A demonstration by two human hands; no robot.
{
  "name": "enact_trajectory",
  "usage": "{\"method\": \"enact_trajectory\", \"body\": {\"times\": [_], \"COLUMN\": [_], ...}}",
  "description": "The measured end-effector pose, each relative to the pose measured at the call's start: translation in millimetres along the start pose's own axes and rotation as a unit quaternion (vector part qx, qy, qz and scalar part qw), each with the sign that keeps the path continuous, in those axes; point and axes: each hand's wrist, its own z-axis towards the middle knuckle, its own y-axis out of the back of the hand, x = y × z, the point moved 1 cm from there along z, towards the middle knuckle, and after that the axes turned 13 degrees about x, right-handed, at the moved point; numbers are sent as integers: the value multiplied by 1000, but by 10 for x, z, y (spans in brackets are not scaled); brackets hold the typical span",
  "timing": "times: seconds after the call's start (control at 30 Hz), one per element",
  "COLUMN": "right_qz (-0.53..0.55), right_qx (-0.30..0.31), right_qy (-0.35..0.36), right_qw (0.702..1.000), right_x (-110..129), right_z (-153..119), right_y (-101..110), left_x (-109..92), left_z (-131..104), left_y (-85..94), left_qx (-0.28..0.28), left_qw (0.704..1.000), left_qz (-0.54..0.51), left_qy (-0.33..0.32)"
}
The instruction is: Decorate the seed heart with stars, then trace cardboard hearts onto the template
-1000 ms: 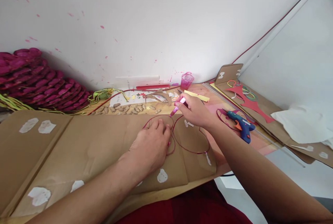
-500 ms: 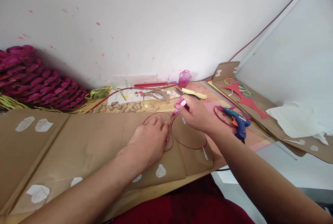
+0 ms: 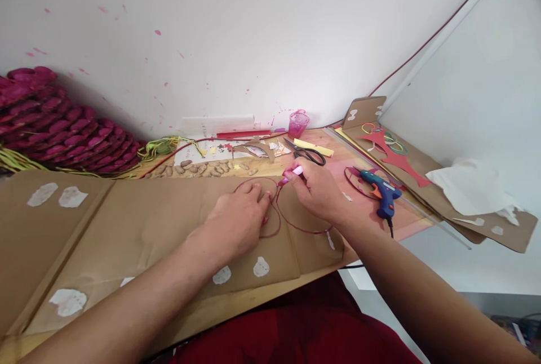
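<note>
My left hand (image 3: 239, 220) lies with its fingers spread on a large sheet of brown cardboard (image 3: 169, 223), pressing over a round shape edged in dark pink (image 3: 279, 222). Most of that shape is under the hand. Closed around a pink-and-white marker (image 3: 291, 176) is my right hand (image 3: 316, 189), just to the right. The marker's dark pink end meets the upper edge of the round shape. Beneath my right hand a second, larger dark pink outline (image 3: 302, 231) curves across the cardboard. White torn-paper patches (image 3: 261, 266) dot the sheet.
Behind the cardboard lie peanuts (image 3: 217, 171), scissors (image 3: 310, 154) and a pink-stained cup (image 3: 298, 124). A blue glue gun (image 3: 384, 192) rests at right, near red cutouts (image 3: 395, 156) and white cloth (image 3: 471, 186). Stacked magenta peanut-covered pieces (image 3: 59, 127) stand at left.
The view has shifted slightly, and more of the scissors shows. My right hand has moved a little with the marker, still at the round shape's edge. My left hand stays pressed down.
</note>
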Motion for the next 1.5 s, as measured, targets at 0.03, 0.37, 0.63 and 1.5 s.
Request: {"method": "enact_trajectory", "body": {"times": [0.03,0.37,0.63,1.5], "right_qz": [-1,11,10,83], "right_qx": [1,-12,-3,56], "right_qy": [-5,10,19,0], "right_qw": [1000,1000,1000,995], "right_x": [9,115,220,253], "right_z": [-12,-126,-249,-240], "right_y": [-4,-51,-85,31], "left_x": [-3,8,8,17], "left_z": [0,-11,-10,-18], "left_y": [-2,-12,-15,-42], "left_qx": [-4,-9,-21,-48], "left_qw": [1000,1000,1000,999], "left_qz": [0,-2,0,1], "left_qy": [-1,-5,-12,-14]}}
